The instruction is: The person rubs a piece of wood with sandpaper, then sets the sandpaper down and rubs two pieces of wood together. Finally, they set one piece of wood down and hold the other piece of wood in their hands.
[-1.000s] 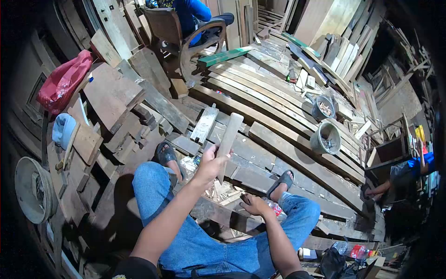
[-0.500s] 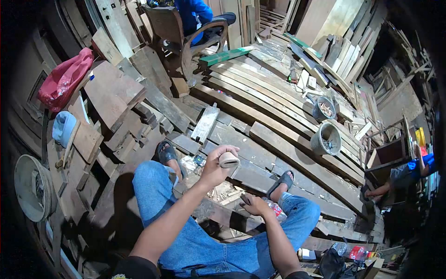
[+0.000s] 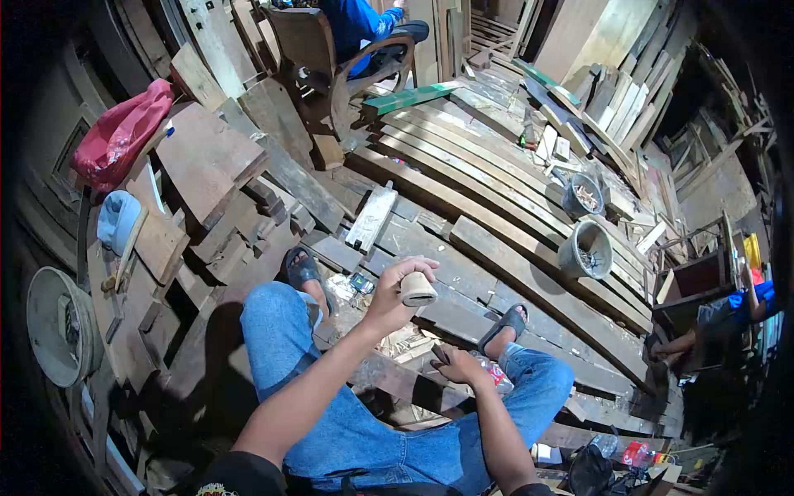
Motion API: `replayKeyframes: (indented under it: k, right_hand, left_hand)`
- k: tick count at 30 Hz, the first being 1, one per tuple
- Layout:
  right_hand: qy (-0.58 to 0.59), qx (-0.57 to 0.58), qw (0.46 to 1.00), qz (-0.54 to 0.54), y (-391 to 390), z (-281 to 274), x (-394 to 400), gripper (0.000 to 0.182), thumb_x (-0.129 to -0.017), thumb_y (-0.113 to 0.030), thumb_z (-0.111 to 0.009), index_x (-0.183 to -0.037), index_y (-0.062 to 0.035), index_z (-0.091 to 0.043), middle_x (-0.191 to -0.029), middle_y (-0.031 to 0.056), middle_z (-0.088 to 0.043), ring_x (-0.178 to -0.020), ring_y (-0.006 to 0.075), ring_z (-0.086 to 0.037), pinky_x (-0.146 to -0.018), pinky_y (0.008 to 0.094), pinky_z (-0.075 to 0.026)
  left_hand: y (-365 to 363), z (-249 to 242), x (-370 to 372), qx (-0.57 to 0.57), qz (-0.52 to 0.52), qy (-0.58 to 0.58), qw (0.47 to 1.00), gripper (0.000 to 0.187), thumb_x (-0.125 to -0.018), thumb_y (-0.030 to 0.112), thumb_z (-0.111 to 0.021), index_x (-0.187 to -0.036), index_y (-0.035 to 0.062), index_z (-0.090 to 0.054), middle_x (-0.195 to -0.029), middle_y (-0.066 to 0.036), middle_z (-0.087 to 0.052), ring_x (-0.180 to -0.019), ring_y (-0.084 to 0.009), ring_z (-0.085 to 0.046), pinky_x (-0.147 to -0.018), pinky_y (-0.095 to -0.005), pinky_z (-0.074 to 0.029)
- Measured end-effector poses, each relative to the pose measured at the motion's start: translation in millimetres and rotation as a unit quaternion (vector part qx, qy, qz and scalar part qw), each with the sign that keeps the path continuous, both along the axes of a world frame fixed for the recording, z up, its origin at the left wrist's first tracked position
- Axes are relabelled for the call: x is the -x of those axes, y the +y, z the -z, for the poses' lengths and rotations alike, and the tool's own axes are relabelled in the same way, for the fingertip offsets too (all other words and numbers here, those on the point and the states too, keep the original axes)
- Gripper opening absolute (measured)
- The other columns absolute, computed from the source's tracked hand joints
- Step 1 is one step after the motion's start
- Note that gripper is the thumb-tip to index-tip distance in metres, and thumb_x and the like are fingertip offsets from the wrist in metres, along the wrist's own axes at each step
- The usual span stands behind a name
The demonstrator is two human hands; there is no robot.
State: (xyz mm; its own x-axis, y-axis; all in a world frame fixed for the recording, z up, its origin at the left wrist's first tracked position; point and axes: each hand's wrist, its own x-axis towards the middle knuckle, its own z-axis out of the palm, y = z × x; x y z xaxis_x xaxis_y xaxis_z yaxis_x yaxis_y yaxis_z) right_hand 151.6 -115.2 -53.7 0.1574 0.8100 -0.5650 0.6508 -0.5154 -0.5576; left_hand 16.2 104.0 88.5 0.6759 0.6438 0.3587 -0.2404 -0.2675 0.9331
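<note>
My left hand [image 3: 392, 302] is closed around a pale, rounded wooden piece [image 3: 418, 291]. A dark slot shows in its end that faces me, and the rest is hidden by my fingers. Lower and to the right, beside my right knee, my right hand [image 3: 465, 369] is closed on a small dark flat piece [image 3: 442, 354], whose kind I cannot make out. The two hands are apart. Wood scraps [image 3: 409, 343] lie below them between my legs, and a clear plastic bottle with a red label [image 3: 498, 376] is next to my right hand.
Long planks [image 3: 529, 256] run across the floor ahead, with two buckets [image 3: 585, 248] [image 3: 584, 195] on them. Stacked boards [image 3: 207, 161] and a pale bucket [image 3: 62, 326] are at left. One person in blue [image 3: 356, 29] sits on a chair; another person [image 3: 728, 310] is at right.
The wooden piece has tilted in my left hand, so its slotted end points lower. My right hand has barely moved. The whole view has shifted slightly.
</note>
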Motion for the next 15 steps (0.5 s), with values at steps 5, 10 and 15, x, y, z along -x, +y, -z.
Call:
replayKeyframes:
  k: [5,10,15]
  right_hand:
    - [-0.014,-0.010,1.000,0.008,-1.7,8.5,0.9,0.048,-0.090,-0.045,-0.068,-0.117,-0.0060,-0.063,-0.109,0.0276,-0.070,-0.104,0.0446,-0.067,-0.089,0.0509,-0.053]
    - [-0.012,-0.011,1.000,-0.004,-2.0,8.5,-0.3,0.048,-0.090,-0.045,-0.068,-0.116,-0.0056,-0.063,-0.109,0.0280,-0.070,-0.105,0.0442,-0.067,-0.090,0.0509,-0.053]
    - [-0.016,0.004,1.000,-0.023,-5.2,14.0,-1.1,0.038,-0.093,-0.042,-0.067,-0.106,-0.0065,-0.060,-0.097,0.0254,-0.069,-0.090,0.0434,-0.067,-0.076,0.0527,-0.051]
  left_hand:
    - [-0.5,1.1,0.7,0.003,0.015,0.013,1.000,0.014,-0.087,-0.005,-0.063,-0.097,0.0036,-0.067,-0.119,-0.015,-0.071,-0.114,-0.0205,-0.063,-0.103,-0.0343,-0.045]
    - [-1.8,1.9,0.5,0.014,0.026,0.016,0.999,0.023,-0.077,-0.006,-0.068,-0.097,0.0040,-0.067,-0.120,-0.015,-0.070,-0.117,-0.0214,-0.062,-0.105,-0.0347,-0.043]
    - [0.5,-9.0,-1.9,-0.046,0.026,0.044,0.998,0.030,-0.069,0.003,-0.077,-0.097,0.0054,-0.068,-0.121,-0.013,-0.070,-0.126,-0.0274,-0.058,-0.112,-0.0386,-0.038]
